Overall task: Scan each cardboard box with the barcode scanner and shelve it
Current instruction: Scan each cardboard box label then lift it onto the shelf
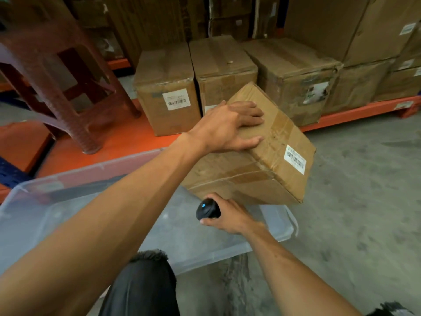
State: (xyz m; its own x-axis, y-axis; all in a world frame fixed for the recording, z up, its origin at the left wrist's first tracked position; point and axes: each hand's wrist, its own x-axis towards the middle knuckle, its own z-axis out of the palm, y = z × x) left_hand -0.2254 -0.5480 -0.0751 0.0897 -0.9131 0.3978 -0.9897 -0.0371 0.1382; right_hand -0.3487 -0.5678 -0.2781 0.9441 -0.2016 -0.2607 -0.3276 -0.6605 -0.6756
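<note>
A taped cardboard box [257, 165] sits tilted on the far corner of a clear plastic bin [41, 215]. Its white barcode label [295, 161] faces right. My left hand [230, 127] lies on top of the box, fingers spread over the upper edge and thumb on the near face, gripping it. My right hand [227, 216] is closed around a black barcode scanner [208, 209] with a blue light, just below the box's near bottom edge. Three shelved cardboard boxes [167, 94] stand side by side on the low orange shelf [355, 112] behind.
A brown plastic stool [59, 71] stands on the orange shelf at left. Larger cartons [337, 26] fill the rack behind and to the right. Grey concrete floor [364, 190] spreads at right. My dark-trousered knee [145, 283] is at the bottom.
</note>
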